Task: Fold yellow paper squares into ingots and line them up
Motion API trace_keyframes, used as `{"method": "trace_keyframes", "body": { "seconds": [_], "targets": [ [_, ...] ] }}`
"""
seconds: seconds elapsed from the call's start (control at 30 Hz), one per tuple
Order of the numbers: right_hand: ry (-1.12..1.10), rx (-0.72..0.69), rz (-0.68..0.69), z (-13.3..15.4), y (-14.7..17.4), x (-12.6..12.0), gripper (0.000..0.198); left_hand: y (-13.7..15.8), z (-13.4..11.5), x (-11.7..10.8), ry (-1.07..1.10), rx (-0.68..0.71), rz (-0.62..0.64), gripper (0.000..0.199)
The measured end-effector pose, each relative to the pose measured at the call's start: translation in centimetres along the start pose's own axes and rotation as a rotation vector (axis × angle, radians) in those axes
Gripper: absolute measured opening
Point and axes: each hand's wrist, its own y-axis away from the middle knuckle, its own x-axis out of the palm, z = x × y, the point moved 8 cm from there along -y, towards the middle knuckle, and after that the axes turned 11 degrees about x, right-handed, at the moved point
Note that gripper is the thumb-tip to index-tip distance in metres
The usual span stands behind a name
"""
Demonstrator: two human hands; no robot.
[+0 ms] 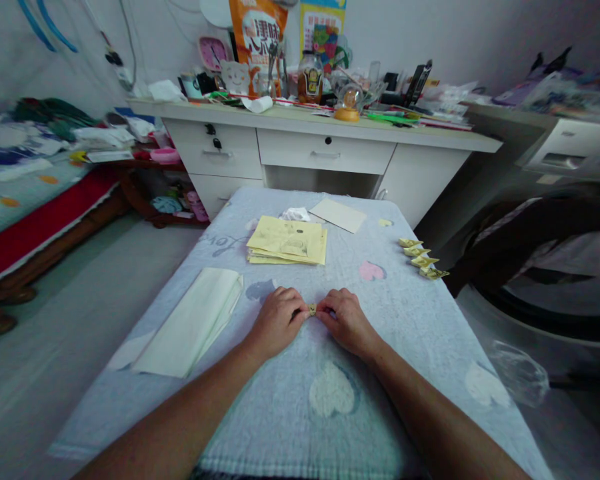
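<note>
A small folded piece of yellow paper (313, 309) is pinched between my two hands, low over the cloth-covered table. My left hand (280, 317) grips its left end with closed fingers, and my right hand (347, 319) has the right end the same way. Most of the paper is hidden by my fingertips. Just beyond my hands lies a stack of yellow paper sheets (287, 240) with dark printing. Over on the right edge, several small folded yellow paper pieces (423, 258) sit in a row. Left of my left hand is a folded pale sheet (193, 323).
Behind the stack are a crumpled white tissue (295, 214) and a beige card (338, 215). A white desk (330, 143) loaded with a jar (311, 77), bags and small items borders the far side. At right stands a washing machine (545, 267); a bed (40, 193) is at left.
</note>
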Motion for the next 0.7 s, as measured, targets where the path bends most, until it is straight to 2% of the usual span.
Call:
{"method": "trace_keyframes", "body": {
  "seconds": [0.43,0.7],
  "targets": [
    [0.05,0.166,-0.027,-0.59,-0.08,0.02,0.007,0.0,0.54,0.58,-0.141,-0.045,0.024,0.016],
    [0.105,0.179,-0.053,-0.59,-0.22,0.21,0.01,0.12,0.57,0.69,-0.237,-0.087,0.033,0.015]
  ]
}}
